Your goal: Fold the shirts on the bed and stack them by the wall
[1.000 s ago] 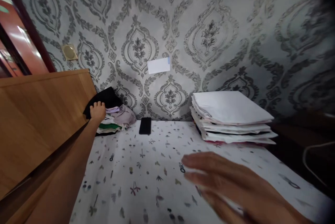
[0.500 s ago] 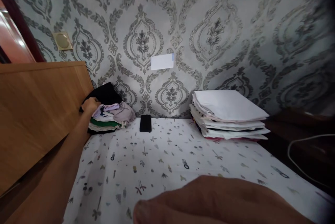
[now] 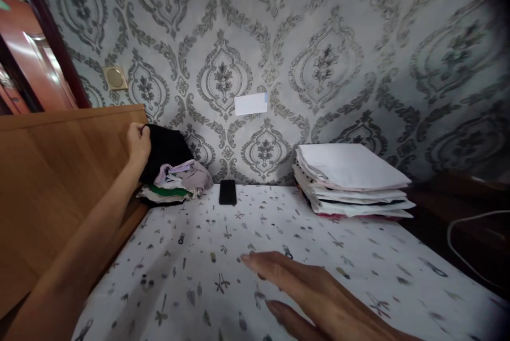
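Note:
My left hand is closed on the upper edge of a black garment at the far left, by the wooden board. The garment hangs from my fingers against a small pile of clothes in lilac, white, green and black. Over the near part of the patterned sheet hovers my right hand, its fingers stretched and thumb apart, holding nothing. A black phone lies flat between the small pile and a taller stack of folded clothes, white on top.
A wooden board borders the sheet on the left. Patterned wallpaper rises behind, bearing a white paper label and a wall switch plate. A white cable curves down at the right.
My left hand has risen from the pile, pulling the black garment's edge upward. My right hand has moved further into view, fingers now spread. The camera view has shifted slightly.

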`<state>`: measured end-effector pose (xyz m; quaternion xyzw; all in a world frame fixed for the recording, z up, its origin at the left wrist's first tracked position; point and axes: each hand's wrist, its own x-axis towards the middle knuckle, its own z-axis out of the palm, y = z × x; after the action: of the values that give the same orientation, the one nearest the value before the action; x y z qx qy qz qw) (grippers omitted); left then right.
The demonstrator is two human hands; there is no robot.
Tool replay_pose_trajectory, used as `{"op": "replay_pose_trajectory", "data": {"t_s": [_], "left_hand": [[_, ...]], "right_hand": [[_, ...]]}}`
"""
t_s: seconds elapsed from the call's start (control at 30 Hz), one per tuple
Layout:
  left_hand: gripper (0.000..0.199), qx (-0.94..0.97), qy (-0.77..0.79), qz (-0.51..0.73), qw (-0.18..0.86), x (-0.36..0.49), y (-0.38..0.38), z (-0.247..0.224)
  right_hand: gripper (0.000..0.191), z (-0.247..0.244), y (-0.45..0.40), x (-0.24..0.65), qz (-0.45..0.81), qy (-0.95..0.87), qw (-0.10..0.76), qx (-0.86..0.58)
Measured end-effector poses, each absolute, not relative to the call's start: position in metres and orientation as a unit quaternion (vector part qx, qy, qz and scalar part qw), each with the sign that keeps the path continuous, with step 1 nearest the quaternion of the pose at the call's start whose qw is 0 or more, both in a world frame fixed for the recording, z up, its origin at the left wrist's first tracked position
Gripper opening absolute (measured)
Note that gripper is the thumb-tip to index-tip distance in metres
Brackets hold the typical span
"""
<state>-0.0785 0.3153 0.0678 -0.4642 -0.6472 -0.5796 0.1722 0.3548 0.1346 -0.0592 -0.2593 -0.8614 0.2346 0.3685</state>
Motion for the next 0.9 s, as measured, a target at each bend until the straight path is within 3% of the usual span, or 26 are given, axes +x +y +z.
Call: {"op": "replay_pose_trajectory", "data": {"t_s": [0.07, 0.13, 0.23, 0.27, 0.37, 0.53, 0.77, 0.9], "left_hand": [[0.005, -0.572, -0.577, -0.576, 0.089, -0.028, 0.273, 0.060], [0.009, -0.665, -0.525, -0.530, -0.033, 0.029, 0.219, 0.038], [0.014, -0.704, -0.489, -0.426, -0.290, 0.105, 0.136, -0.003], [0.013, -0.699, -0.468, -0.397, -0.368, 0.123, 0.112, -0.015], [0.011, -0.684, -0.451, -0.339, -0.463, 0.152, 0.056, -0.041], [0.014, -0.734, -0.456, -0.261, -0.430, 0.156, 0.012, -0.073], [0.031, -0.800, -0.575, -0.102, -0.139, 0.143, -0.005, -0.096], [0.027, -0.740, -0.649, -0.164, -0.067, 0.106, 0.008, -0.087]], "right_hand": [[0.070, -0.065, 0.137, 0.351, 0.240, -0.865, 0.348, -0.271], [0.072, -0.072, 0.136, 0.340, 0.238, -0.860, 0.344, -0.292], [0.073, -0.086, 0.127, 0.319, 0.241, -0.837, 0.374, -0.319], [0.070, -0.093, 0.123, 0.314, 0.251, -0.830, 0.385, -0.317], [0.048, -0.117, 0.106, 0.312, 0.298, -0.815, 0.390, -0.306], [0.050, -0.145, 0.076, 0.339, 0.331, -0.779, 0.413, -0.337], [0.043, -0.121, 0.044, 0.355, 0.311, -0.731, 0.501, -0.343], [0.035, -0.096, 0.038, 0.361, 0.262, -0.712, 0.542, -0.361]]}}
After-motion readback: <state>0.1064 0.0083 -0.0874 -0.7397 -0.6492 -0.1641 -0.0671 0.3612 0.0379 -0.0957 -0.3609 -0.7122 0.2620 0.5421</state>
